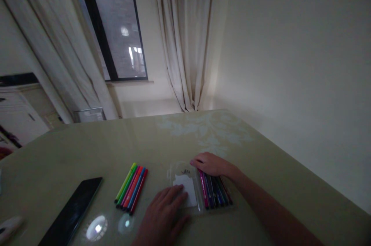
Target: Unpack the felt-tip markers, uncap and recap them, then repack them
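A clear plastic marker case (199, 203) lies unfolded on the table. Its right half holds several felt-tip markers (213, 190), pink through blue to dark red, side by side. In the left half there is a torn white paper (187, 190). My left hand (166, 213) reaches over the near left edge of the case, fingers apart, with fingertips at the paper. Across the far end of the markers lies my right hand (211, 164), its fingers bent together over the case's far part and covering the marker tops. Whatever is under its fingers is hidden.
Left of the case, several loose markers (131, 188) in green, pink, orange, blue and red lie in a row. Further left is a black phone or tablet (71, 211). A white object (10, 227) sits at the left edge. A wall (304, 83) borders the table's right side.
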Demonstrator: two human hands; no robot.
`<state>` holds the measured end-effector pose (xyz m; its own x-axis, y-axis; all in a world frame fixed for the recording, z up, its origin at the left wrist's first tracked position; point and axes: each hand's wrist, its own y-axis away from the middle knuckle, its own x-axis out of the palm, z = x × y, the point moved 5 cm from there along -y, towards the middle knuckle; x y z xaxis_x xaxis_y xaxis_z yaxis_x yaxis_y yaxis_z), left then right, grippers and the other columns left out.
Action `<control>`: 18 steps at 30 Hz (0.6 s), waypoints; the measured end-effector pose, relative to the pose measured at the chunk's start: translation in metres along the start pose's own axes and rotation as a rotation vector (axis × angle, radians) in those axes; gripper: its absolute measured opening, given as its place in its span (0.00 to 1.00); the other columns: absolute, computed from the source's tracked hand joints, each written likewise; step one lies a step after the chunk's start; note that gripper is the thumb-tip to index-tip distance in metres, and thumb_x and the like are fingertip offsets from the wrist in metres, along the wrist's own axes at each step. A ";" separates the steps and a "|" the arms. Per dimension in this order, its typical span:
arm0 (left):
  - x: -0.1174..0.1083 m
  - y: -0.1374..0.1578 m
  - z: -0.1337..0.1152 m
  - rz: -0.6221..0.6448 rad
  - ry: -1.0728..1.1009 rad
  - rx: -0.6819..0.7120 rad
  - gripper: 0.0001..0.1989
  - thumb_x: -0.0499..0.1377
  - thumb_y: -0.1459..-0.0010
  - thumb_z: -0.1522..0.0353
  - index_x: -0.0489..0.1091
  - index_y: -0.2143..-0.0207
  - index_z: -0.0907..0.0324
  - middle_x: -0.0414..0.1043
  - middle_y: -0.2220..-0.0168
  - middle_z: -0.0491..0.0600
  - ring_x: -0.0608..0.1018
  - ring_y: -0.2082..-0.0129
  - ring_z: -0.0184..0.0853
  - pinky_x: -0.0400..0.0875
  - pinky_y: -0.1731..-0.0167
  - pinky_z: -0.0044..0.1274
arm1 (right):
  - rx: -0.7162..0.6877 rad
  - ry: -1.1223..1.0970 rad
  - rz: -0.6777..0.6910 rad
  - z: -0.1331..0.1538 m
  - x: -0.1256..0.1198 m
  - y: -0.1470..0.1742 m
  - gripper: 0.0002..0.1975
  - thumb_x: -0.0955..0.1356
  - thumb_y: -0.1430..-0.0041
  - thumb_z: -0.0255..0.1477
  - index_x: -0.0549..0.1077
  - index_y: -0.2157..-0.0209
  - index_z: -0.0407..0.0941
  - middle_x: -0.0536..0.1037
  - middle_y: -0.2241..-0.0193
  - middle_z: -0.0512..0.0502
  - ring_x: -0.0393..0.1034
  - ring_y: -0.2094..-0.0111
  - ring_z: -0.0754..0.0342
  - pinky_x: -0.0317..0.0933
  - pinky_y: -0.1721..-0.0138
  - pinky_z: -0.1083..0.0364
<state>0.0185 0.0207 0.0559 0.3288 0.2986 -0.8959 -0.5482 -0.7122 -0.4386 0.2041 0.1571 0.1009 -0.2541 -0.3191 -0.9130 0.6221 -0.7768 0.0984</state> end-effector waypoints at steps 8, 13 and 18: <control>0.001 -0.001 0.002 0.087 0.079 -0.067 0.23 0.64 0.37 0.60 0.69 0.40 0.45 0.74 0.38 0.47 0.79 0.43 0.43 0.79 0.46 0.37 | -0.022 0.062 -0.113 0.019 -0.009 0.001 0.25 0.63 0.29 0.40 0.77 0.76 0.42 0.77 0.78 0.48 0.61 0.77 0.57 0.43 0.73 0.55; -0.003 -0.003 -0.001 0.111 0.084 -0.097 0.22 0.65 0.38 0.62 0.71 0.41 0.46 0.74 0.39 0.48 0.79 0.43 0.43 0.78 0.46 0.36 | -0.115 0.074 -0.260 0.028 -0.030 0.010 0.28 0.61 0.27 0.40 0.74 0.79 0.42 0.72 0.81 0.50 0.59 0.78 0.58 0.43 0.72 0.55; -0.004 -0.003 -0.003 0.090 0.073 -0.070 0.22 0.65 0.38 0.63 0.71 0.42 0.48 0.74 0.39 0.49 0.78 0.43 0.43 0.77 0.46 0.36 | -0.105 0.012 -0.372 0.027 -0.052 0.017 0.32 0.57 0.26 0.46 0.65 0.82 0.44 0.66 0.82 0.52 0.57 0.78 0.58 0.47 0.71 0.56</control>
<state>0.0217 0.0199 0.0608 0.3376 0.1861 -0.9227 -0.5236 -0.7774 -0.3484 0.2075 0.1460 0.1611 -0.4684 -0.0188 -0.8833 0.5615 -0.7783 -0.2811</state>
